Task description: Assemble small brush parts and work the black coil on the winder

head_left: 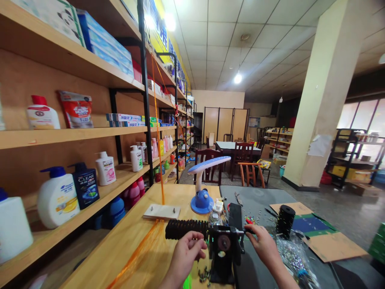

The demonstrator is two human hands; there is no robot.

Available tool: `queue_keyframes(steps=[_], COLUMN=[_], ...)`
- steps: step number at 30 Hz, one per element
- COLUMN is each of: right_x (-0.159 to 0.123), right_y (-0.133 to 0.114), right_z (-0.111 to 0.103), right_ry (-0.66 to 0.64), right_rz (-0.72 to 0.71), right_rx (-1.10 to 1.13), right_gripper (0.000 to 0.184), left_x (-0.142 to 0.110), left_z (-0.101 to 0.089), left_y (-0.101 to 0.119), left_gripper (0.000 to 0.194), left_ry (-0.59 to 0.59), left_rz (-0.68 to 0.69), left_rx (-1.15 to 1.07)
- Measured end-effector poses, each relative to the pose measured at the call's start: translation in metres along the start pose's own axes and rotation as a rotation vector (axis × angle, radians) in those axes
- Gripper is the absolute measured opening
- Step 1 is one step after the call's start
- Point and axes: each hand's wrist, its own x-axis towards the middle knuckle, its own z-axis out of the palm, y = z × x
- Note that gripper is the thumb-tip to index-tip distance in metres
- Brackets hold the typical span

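Observation:
My left hand [187, 249] sits just under a long black ribbed roll [185, 228] that lies across a wooden table [126, 249]; its fingers are curled and pinched together below the roll's right end. My right hand [262, 243] rests at the right side of a small black machine [224, 251] with a round dial, fingers bent onto its handle. The roll runs into this machine from the left.
A blue and white desk lamp [202, 192], a white plate [161, 211], orange ribbon [141, 251] and a black cylinder [285, 220] are on the table. Shelves of bottles [57, 200] line the left. A pillar [319, 100], chairs [243, 158] and tables stand beyond.

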Motion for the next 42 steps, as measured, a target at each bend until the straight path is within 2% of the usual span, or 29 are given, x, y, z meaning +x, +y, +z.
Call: queue_keyframes(steps=[5, 9, 15, 20, 27, 30, 34, 42], right_x=[0.001, 0.001, 0.001, 0.002, 0.004, 0.003, 0.003, 0.002], right_y=[0.002, 0.003, 0.004, 0.007, 0.011, 0.01, 0.008, 0.006], right_z=[0.003, 0.003, 0.004, 0.007, 0.012, 0.012, 0.012, 0.013], right_ry=[-0.004, -0.008, -0.013, -0.018, -0.017, -0.009, -0.003, 0.012], right_rz=[0.004, 0.003, 0.001, 0.005, 0.014, 0.015, 0.015, 0.017], right_rx=[0.001, 0.004, 0.008, 0.012, 0.022, 0.026, 0.037, 0.058], right_gripper=[0.027, 0.027, 0.027, 0.026, 0.027, 0.027, 0.027, 0.026], left_x=[-0.005, -0.007, -0.006, -0.007, -0.003, -0.005, -0.013, -0.012], left_z=[0.001, 0.001, -0.004, -0.005, -0.009, -0.008, -0.006, -0.005], left_y=[0.0, -0.009, -0.025, -0.028, -0.03, -0.027, -0.012, 0.018], left_gripper=[0.054, 0.059, 0.049, 0.043, 0.054, 0.055, 0.055, 0.055], left_ry=[0.014, 0.028, 0.04, 0.029, 0.02, 0.04, 0.069, 0.098], left_rz=[-0.006, -0.002, 0.033, 0.023, -0.116, -0.151, -0.083, 0.002], left_rx=[0.005, 0.0, 0.018, 0.027, -0.085, -0.143, -0.174, 0.009])
